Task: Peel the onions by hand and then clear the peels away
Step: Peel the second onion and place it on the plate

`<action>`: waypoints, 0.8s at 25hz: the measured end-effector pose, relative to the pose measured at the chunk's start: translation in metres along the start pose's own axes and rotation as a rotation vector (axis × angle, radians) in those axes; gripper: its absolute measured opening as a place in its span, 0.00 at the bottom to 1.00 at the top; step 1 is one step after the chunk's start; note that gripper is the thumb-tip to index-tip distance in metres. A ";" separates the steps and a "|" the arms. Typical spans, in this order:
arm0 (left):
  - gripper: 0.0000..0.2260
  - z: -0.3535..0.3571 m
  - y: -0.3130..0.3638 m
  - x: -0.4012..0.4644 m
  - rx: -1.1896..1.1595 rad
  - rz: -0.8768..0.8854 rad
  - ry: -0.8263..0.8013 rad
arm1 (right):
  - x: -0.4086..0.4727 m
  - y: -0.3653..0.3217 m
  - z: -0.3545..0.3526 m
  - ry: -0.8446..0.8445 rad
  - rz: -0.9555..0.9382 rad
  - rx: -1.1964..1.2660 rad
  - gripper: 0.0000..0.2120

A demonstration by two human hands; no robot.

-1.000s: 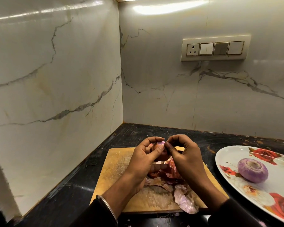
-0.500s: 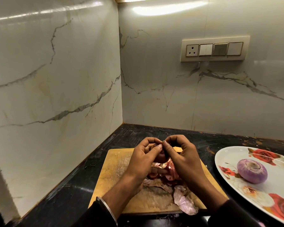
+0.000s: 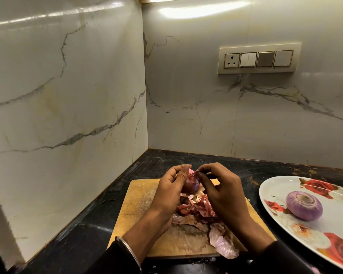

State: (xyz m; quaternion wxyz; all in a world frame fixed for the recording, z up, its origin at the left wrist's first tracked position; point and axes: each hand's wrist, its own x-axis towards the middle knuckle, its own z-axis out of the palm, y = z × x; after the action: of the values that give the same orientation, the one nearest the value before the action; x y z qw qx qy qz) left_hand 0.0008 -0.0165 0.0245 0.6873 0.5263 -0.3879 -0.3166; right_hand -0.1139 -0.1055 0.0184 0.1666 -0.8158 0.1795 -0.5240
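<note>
My left fingers [image 3: 183, 172] are curling round a red onion [image 3: 192, 183], clamped on it just below the middle of the frame; my left hand [image 3: 171, 191] is holding it up over the cutting board [image 3: 141, 196]; my right fingers [image 3: 204, 172] are pinching together on a thin flap of skin [image 3: 195, 172] at the onion's top, and my right hand [image 3: 224, 191] is sitting just to the right of the onion, thumb and forefinger closed on that flap. Below my hands, a heap of reddish peels [image 3: 198, 209] is lying on the board, and one larger pale pink peel [image 3: 223, 244] is hanging over the board's near edge at lower centre. A bangle [image 3: 130, 252] is circling my left wrist, and dark sleeves are covering both forearms at the bottom of the frame. The board is resting on the black table [image 3: 87, 230]; at the right edge of the frame a white oval plate [image 3: 273, 186] with red roses is carrying one peeled purple onion [image 3: 304, 205], well apart from my hands. Marble walls are meeting in a corner behind; a switch panel [image 3: 258, 59] is sitting in the upper right.
</note>
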 end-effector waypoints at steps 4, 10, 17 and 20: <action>0.24 0.002 0.000 0.000 0.011 -0.026 0.019 | -0.002 -0.003 0.000 -0.100 -0.081 -0.144 0.05; 0.25 0.001 -0.001 0.003 0.047 -0.045 0.012 | -0.001 -0.002 0.002 -0.166 -0.032 -0.074 0.09; 0.20 0.002 -0.001 0.002 -0.061 -0.040 -0.013 | 0.001 -0.003 0.005 -0.064 0.105 0.081 0.07; 0.21 0.002 0.002 0.002 -0.086 -0.043 0.007 | 0.000 -0.003 0.006 -0.073 0.104 0.063 0.05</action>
State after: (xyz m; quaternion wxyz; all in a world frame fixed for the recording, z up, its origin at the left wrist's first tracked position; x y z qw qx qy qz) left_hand 0.0004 -0.0189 0.0267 0.7037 0.5054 -0.3602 -0.3458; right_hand -0.1082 -0.1028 0.0175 0.2254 -0.8184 0.1988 -0.4897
